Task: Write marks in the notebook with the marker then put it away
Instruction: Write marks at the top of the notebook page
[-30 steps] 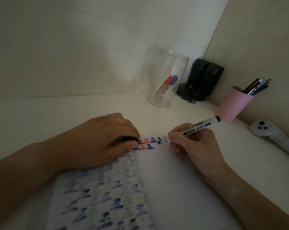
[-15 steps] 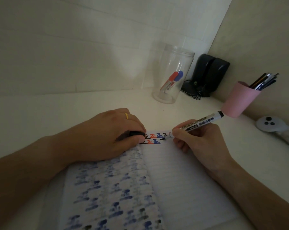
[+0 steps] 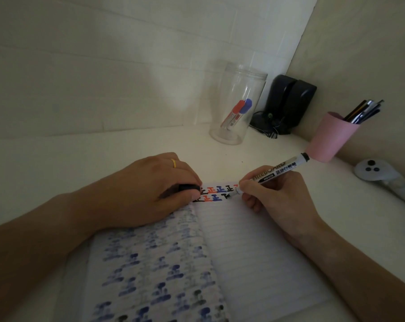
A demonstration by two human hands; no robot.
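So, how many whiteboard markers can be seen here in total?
3. One marker is in the right hand, its tip on the notebook. The red-capped marker and blue-capped marker stand in the clear jar. None seems hidden.

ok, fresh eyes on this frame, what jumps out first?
The right hand pressing a whiteboard marker to the top of the open notebook, finishing rows of red, blue and black marks. The left hand steadies the page, holding a black cap. Behind stands a clear jar with two markers.

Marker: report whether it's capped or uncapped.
Uncapped: the marker tip touches the notebook page; a black cap sits in the left hand.
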